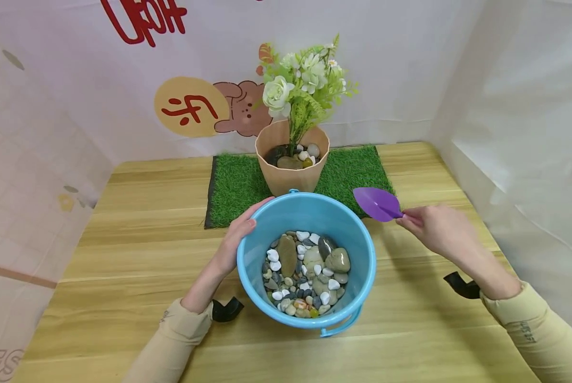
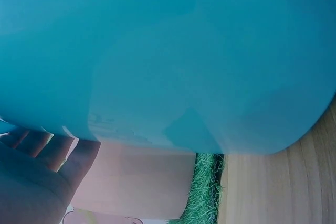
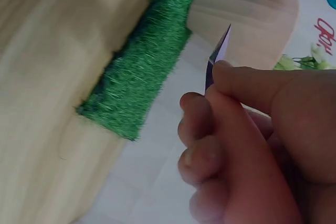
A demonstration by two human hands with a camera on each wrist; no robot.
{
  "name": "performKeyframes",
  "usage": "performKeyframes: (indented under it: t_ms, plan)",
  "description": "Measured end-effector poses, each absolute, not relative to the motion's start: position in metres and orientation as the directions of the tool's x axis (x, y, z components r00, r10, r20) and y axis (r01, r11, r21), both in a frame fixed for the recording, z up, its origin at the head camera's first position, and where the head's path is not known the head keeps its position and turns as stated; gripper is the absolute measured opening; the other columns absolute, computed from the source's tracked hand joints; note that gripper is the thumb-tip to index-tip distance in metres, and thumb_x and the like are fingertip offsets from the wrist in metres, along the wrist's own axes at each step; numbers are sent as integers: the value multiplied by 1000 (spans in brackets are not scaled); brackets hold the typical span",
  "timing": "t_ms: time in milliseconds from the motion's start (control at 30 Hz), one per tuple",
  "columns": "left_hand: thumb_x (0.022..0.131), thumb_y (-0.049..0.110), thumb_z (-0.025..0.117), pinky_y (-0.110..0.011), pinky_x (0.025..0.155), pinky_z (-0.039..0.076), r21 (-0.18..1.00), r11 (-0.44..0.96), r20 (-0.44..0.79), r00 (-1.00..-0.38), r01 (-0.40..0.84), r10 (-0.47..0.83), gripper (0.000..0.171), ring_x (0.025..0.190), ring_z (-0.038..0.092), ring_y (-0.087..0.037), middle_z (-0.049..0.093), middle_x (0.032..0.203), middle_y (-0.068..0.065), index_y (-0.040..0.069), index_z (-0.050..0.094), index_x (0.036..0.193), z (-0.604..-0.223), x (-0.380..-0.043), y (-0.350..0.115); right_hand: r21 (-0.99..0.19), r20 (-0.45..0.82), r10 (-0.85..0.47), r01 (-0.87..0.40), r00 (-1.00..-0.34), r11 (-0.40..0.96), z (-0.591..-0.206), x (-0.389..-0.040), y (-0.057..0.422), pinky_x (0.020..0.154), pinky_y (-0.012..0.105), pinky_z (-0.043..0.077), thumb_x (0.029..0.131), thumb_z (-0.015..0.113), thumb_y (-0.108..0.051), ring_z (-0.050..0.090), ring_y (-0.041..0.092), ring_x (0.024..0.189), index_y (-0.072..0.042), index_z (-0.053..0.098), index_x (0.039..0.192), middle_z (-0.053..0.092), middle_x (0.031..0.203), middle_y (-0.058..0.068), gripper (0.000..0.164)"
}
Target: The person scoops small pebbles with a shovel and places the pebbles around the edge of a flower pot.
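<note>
A light-blue bucket [image 1: 306,197] stands mid-view, its open top toward me, with pebbles [image 1: 309,274] of several sizes and colours inside. My left hand [image 1: 233,239] rests against the outside of its left wall, thumb tip at the rim and fingers reaching along the far side. In the left wrist view, straight fingers [image 2: 79,163] lie against the blue wall. Over to the right, my right hand [image 1: 436,229] pinches the handle of a purple trowel [image 1: 378,204] between thumb and curled fingers. The trowel's blade points left, near the bucket's rim; most of its handle is hidden by the hand.
Behind the bucket, a peach flowerpot [image 1: 286,182] with pebbles and white artificial flowers [image 1: 313,74] stands on a green turf mat [image 1: 235,183]. The wooden table [image 1: 137,229] meets pale cloth walls [image 1: 391,64] at back and sides. The bucket's handle [image 1: 343,325] hangs at its front.
</note>
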State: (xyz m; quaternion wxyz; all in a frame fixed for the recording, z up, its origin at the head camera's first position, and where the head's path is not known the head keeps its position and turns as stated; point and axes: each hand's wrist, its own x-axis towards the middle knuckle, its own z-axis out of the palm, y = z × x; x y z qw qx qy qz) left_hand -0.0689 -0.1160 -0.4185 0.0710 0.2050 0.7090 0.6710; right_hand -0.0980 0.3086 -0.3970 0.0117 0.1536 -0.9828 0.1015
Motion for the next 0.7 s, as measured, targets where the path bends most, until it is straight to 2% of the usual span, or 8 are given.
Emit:
performKeyframes:
  t_ms: [133, 167, 233, 367, 467, 567, 700]
  plan:
    - [103, 28, 31, -24, 108, 50, 981, 13, 171, -905, 191, 390, 66, 143, 54, -28, 40, 165, -28, 1, 32, 164, -417, -68, -117, -176, 37, -304, -306, -952, 936, -409, -96, 310, 47, 30, 31, 102, 66, -33, 44, 14, 52, -15, 69, 78, 47, 56, -4, 31]
    - [103, 28, 31, -23, 108, 50, 982, 13, 170, -905, 190, 391, 66, 143, 53, -28, 40, 165, -28, 1, 32, 164, -417, -68, -117, -172, 30, -307, -307, -951, 936, -412, -96, 310, 46, 29, 32, 103, 66, -33, 44, 14, 52, -15, 67, 76, 46, 56, -4, 32]
    - [103, 27, 31, -23, 108, 50, 982, 11, 169, -905, 188, 391, 66, 143, 54, -26, 40, 165, -28, 1, 32, 164, -417, -68, -117, -162, 12, -309, -307, -951, 938, -418, -96, 310, 45, 30, 33, 103, 66, -32, 44, 14, 51, -13, 66, 76, 47, 56, -3, 32]
    - [103, 28, 31, -23, 108, 50, 982, 5, 170, -906, 186, 387, 67, 137, 57, -9, 40, 165, -28, 1, 32, 164, -418, -67, -117, -143, -25, -308, -301, -951, 943, -428, -97, 310, 42, 30, 37, 103, 63, -31, 46, 15, 51, -10, 65, 81, 49, 57, 0, 31]
    - [102, 27, 31, -22, 108, 50, 982, 2, 172, -906, 187, 386, 67, 133, 57, 0, 39, 165, -28, 1, 32, 164, -418, -68, -117, -120, -41, -327, -320, -944, 940, -433, -98, 308, 40, 28, 37, 104, 61, -27, 45, 15, 50, -10, 60, 79, 48, 57, 0, 30]
    - [102, 27, 31, -22, 108, 50, 983, -3, 173, -904, 186, 390, 67, 132, 57, 2, 39, 166, -28, 0, 32, 164, -418, -68, -117, -123, -65, -351, -342, -934, 932, -436, -97, 305, 40, 26, 38, 104, 59, -21, 45, 16, 49, -8, 56, 81, 47, 59, 1, 27]
    - [102, 27, 31, -22, 108, 50, 982, -5, 176, -903, 189, 393, 67, 132, 57, 2, 39, 165, -29, 0, 32, 164, -417, -67, -117, -112, -110, -380, -369, -918, 923, -438, -95, 299, 42, 34, 47, 103, 58, -15, 52, 22, 53, 2, 58, 90, 52, 62, 7, 22]
